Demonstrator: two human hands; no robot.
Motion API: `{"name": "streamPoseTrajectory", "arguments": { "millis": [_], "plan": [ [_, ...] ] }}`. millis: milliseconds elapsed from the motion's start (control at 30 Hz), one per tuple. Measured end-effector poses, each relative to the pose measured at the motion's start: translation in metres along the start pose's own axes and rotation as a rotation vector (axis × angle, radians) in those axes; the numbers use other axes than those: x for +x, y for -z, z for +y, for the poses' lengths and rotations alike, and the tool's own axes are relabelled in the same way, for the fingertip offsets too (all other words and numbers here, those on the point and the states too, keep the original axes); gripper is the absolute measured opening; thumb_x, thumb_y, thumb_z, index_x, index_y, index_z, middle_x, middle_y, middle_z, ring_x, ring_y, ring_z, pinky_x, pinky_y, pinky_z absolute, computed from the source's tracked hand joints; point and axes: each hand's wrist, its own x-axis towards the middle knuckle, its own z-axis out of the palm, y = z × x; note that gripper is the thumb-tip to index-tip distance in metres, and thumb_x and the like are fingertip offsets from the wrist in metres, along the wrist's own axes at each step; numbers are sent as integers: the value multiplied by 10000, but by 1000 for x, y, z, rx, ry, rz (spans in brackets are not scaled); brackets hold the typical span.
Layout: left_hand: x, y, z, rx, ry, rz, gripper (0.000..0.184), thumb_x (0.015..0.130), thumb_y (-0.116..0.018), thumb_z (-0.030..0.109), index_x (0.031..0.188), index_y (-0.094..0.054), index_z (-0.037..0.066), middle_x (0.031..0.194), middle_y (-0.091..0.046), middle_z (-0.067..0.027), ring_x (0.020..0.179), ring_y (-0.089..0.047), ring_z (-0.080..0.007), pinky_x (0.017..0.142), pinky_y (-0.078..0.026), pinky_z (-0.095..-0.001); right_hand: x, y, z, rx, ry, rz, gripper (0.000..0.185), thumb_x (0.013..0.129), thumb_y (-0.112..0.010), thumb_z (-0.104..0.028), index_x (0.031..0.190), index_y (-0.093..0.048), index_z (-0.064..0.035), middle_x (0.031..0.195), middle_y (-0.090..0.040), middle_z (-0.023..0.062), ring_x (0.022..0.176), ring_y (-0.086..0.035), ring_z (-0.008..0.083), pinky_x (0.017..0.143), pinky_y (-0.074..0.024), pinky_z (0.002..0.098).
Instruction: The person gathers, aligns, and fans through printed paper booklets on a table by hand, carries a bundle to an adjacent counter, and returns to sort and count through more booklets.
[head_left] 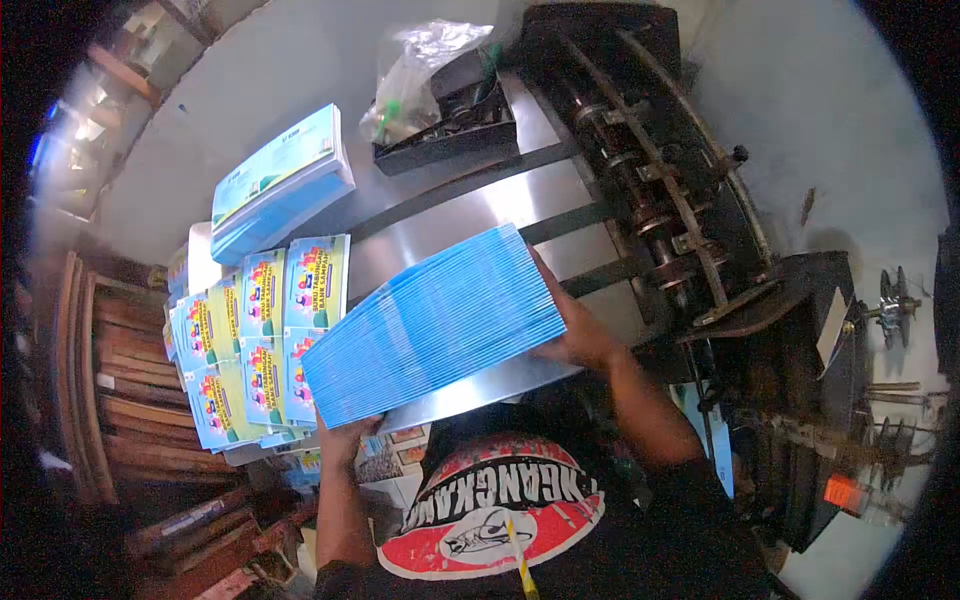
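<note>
Between my two hands is a thick stack of blue-edged paper sheets, held tilted above the metal table. My left hand grips its lower left end, with most of the fingers hidden beneath the stack. At the right end, my right hand is closed around the edge, its fingers partly behind the paper. Just left of the stack lie piles of printed booklets with yellow, green and white covers. Another tall pile of printed sheets stands behind them.
A black box with a plastic bag sits at the back of the metal table. Dark machinery with rollers runs along the right. Wooden boards are stacked at the left.
</note>
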Motion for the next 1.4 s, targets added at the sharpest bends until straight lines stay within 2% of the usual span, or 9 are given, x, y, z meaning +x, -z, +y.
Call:
{"name": "streamPoseTrajectory", "arguments": {
  "millis": [300,400,467,767,900,1067,1200,1367,1400],
  "plan": [
    [15,9,-27,184,-92,105,682,627,-851,157,1207,-522,13,1080,-616,-82,965,-588,-200,850,-481,-347,-7,3,0,133,-33,-10,1312,600,-896,-267,1515,27,-88,1568,-118,186,1444,-122,332,1160,-186,421],
    [23,17,-48,191,-74,153,752,631,-851,166,1264,-473,19,1140,-591,-85,1012,-568,-200,882,-468,-349,-29,16,-42,-144,74,131,1158,647,-853,-393,1503,-147,-61,1528,-226,203,1425,-173,382,1151,-195,467],
    [22,19,-53,195,-64,165,784,629,-852,170,1287,-451,22,1163,-581,-86,1026,-561,-199,891,-465,-350,-39,20,-69,-752,253,70,935,705,-762,-508,1415,-369,-45,1457,-328,201,1348,-287,393,1114,-237,517],
    [26,11,-50,173,-169,142,756,710,-806,176,1326,-400,11,1182,-560,-100,1051,-545,-210,933,-440,-346,-63,2,-76,-1064,212,54,687,786,-697,-504,1290,-526,-69,1377,-390,161,1264,-341,338,1035,-302,529],
    [19,6,-28,239,-177,127,839,716,-805,179,1377,-316,12,1206,-545,-115,1068,-540,-224,952,-430,-348,-75,-3,-73,-977,214,100,534,816,-689,-426,1191,-588,-59,1278,-471,155,1185,-421,315,991,-338,490],
    [15,7,-30,249,-172,140,999,666,-843,223,1426,-232,6,1223,-539,-129,1100,-530,-235,970,-420,-357,-51,4,-86,-554,-126,90,246,836,-670,-286,968,-664,-78,918,-629,105,908,-569,286,877,-414,433],
    [19,14,-44,352,-217,99,1120,571,-892,231,1428,-214,-15,1235,-537,-134,1118,-526,-239,988,-409,-366,-47,12,-96,-641,-24,13,124,830,-672,-202,870,-676,-85,859,-636,71,904,-581,277,841,-435,416],
    [28,25,-64,494,-279,-6,1085,522,-915,197,1374,-281,-26,1233,-539,-136,1123,-528,-249,1005,-396,-368,-37,20,-105,21,87,394,100,874,-646,-123,951,-612,-70,886,-651,77,849,-608,193,806,-468,356],
    [34,28,-78,369,-274,-37,1055,519,-914,187,1356,-306,-21,1228,-541,-137,1124,-528,-246,1002,-398,-370,-33,28,-107,-141,77,519,129,896,-632,-152,982,-600,-60,900,-651,94,853,-609,195,806,-472,350]
  ]
}}
